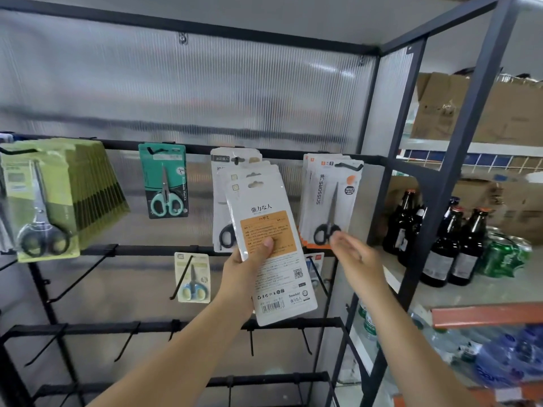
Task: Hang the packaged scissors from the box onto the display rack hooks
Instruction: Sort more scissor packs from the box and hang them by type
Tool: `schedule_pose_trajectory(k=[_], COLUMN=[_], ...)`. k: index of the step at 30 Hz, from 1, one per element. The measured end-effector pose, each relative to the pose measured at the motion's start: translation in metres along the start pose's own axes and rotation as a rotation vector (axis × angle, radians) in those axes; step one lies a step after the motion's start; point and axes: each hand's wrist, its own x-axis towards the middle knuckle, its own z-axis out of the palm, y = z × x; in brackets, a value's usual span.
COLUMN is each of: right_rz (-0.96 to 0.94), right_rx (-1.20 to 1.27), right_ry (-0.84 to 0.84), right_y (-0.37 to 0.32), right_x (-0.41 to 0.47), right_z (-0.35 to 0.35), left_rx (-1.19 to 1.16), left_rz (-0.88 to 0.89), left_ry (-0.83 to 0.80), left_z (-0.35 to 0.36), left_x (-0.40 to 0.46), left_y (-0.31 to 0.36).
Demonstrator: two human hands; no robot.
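Observation:
My left hand [246, 265] grips a small stack of white scissors packs [270, 239], their printed backs with an orange panel facing me. The stack is raised in front of the rack's middle hook [238, 160], where matching white packs hang behind it. My right hand [354, 254] is blurred, fingers relaxed and empty, just below the white-and-orange SCISSORS packs [330, 201] on the hook to the right. The box is out of view.
The black display rack [188, 148] also carries a thick bunch of green packs [58, 198], one teal pack [166, 180] and a small yellow pack [192, 277]. Lower hooks [88, 271] stick out bare. Dark bottles [446, 242] and green cans [505, 254] stand on the shelf at right.

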Motion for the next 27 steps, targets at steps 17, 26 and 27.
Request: schedule_pose_trajectory(k=[17, 26, 27], right_rz=[0.051, 0.045, 0.067], right_rx=[0.634, 0.628, 0.639], right_ry=[0.095, 0.029, 0.005], right_y=[0.019, 0.005, 0.005], right_x=[-0.038, -0.036, -0.038], right_z=[0.033, 0.023, 0.025], left_rx=[0.091, 0.096, 0.093], left_rz=[0.002, 0.138, 0.139], left_ry=[-0.078, -0.088, -0.102], left_z=[-0.008, -0.008, -0.007], left_x=[-0.007, -0.013, -0.014], left_y=[-0.010, -0.006, -0.006])
